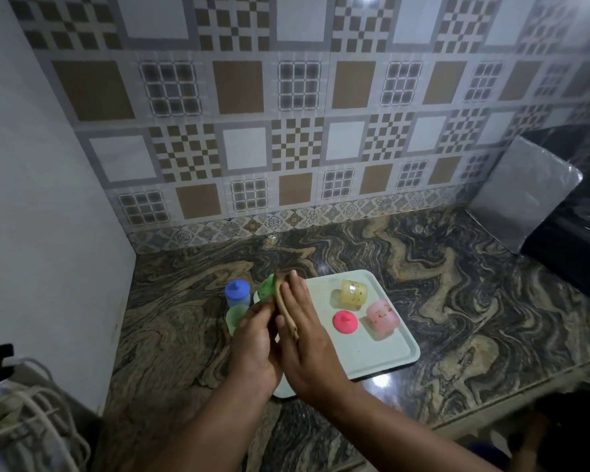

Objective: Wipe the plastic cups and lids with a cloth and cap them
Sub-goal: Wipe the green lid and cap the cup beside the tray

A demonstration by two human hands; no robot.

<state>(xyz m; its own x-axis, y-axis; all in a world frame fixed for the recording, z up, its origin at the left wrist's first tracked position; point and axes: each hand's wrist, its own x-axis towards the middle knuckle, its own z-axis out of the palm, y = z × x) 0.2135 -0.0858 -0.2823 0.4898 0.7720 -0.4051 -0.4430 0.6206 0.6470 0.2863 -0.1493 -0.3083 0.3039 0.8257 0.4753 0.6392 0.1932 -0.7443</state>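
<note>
Both my hands are working above the tray [382, 364]: my left hand [256, 338] is pinching the green lid [266, 287], my flat right hand [304, 328] is pressing the cloth [284, 310], which may be knocking it loose.

Green lid [265, 288] against tan cloth [284, 310]; pink lid [344, 321] on tray [372, 356].

Over a marbled counter [423, 284], the left hand [252, 338] holds a green lid [265, 287] while the right hand [304, 335], fingers straight, presses a tan cloth [284, 311] against it. Just left of the hands stand a cup capped with a blue lid [237, 293] and an open green cup [236, 318]. On the white tray [382, 356] lie a yellow cup [353, 294] and a pink cup [382, 315] on their sides, with a pink lid [344, 321] beside them. Patterned tiles [286, 131] cover the wall behind.
</note>
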